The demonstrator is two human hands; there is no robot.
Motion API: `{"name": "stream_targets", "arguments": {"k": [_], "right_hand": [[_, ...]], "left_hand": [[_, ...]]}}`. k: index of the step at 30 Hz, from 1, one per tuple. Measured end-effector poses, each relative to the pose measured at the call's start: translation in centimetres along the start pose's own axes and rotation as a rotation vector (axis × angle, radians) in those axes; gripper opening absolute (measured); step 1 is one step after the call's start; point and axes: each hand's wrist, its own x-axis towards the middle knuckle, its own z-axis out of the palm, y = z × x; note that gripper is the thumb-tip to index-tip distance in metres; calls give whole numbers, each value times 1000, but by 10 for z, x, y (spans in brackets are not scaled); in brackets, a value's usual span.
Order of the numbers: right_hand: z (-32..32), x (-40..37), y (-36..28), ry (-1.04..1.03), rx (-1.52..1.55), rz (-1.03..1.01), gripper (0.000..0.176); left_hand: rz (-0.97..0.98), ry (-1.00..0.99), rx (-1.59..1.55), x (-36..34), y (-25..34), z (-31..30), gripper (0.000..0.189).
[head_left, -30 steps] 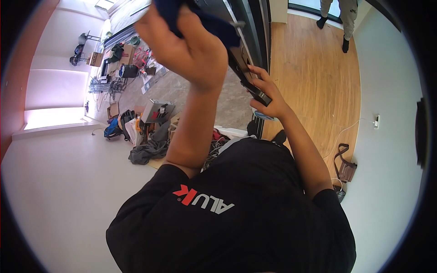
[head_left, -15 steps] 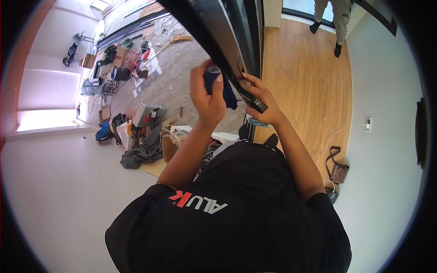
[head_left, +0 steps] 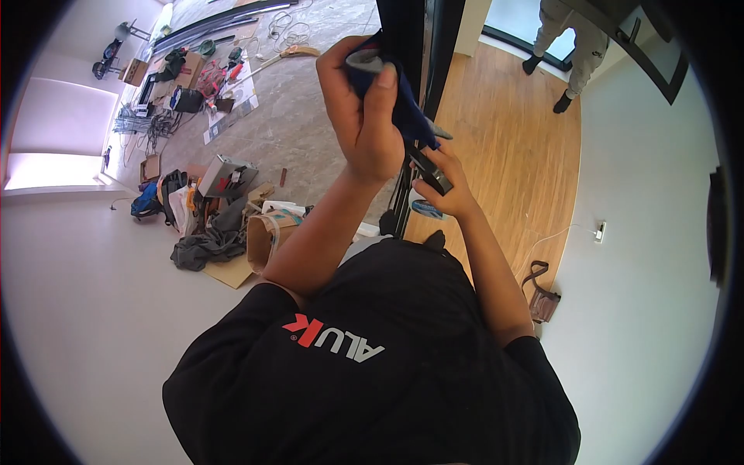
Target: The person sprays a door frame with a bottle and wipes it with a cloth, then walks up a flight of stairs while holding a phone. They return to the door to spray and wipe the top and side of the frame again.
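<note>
A dark blue cloth (head_left: pixel 409 120) with a grey underside is bunched in my left hand (head_left: pixel 370 132), thumb pressed on top. It lies against the edge of a black-framed door (head_left: pixel 443 58), its lower end hanging down toward my other hand. Lower on the frame, my right hand (head_left: pixel 451 182) is closed around a black door handle (head_left: pixel 430 170), thumb on the near side. A blue and white object (head_left: pixel 427 208) shows just below that hand.
Left of the door, a cardboard box (head_left: pixel 263 240), an open metal case (head_left: pixel 225 178) and bags lie on the tiled floor. Cables and long black profiles (head_left: pixel 209 23) are farther back. A person (head_left: pixel 577 46) stands at the far right on wood flooring; a brown bag (head_left: pixel 545 304) lies by the wall.
My left hand has moved up the door edge with the cloth, which now spreads across the edge. The door has swung to look more edge-on. My right hand stays at the handle.
</note>
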Motion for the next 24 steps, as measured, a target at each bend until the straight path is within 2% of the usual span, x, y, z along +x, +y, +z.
{"name": "stream_targets", "arguments": {"k": [4, 6, 9, 13, 15, 18, 21, 24], "right_hand": [[2, 2, -5, 49, 4, -63, 33], [2, 0, -1, 45, 6, -66, 33], [4, -2, 4, 47, 54, -38, 50], [1, 1, 3, 7, 10, -42, 52], [1, 0, 3, 1, -26, -57, 52], [3, 2, 0, 44, -47, -80, 33], [2, 3, -6, 32, -22, -31, 33], [5, 3, 1, 76, -29, -109, 34]], "left_hand": [[46, -38, 74, 1, -8, -9, 25], [60, 10, 114, -1, -10, -9, 21], [109, 49, 166, -7, -17, -8, 18], [72, 61, 184, -16, -18, -12, 17], [112, 63, 201, -6, -13, -8, 17], [130, 66, 276, -8, -9, -10, 17], [179, 75, 276, -7, -15, -6, 19], [173, 90, 198, -4, -12, -1, 20]]}}
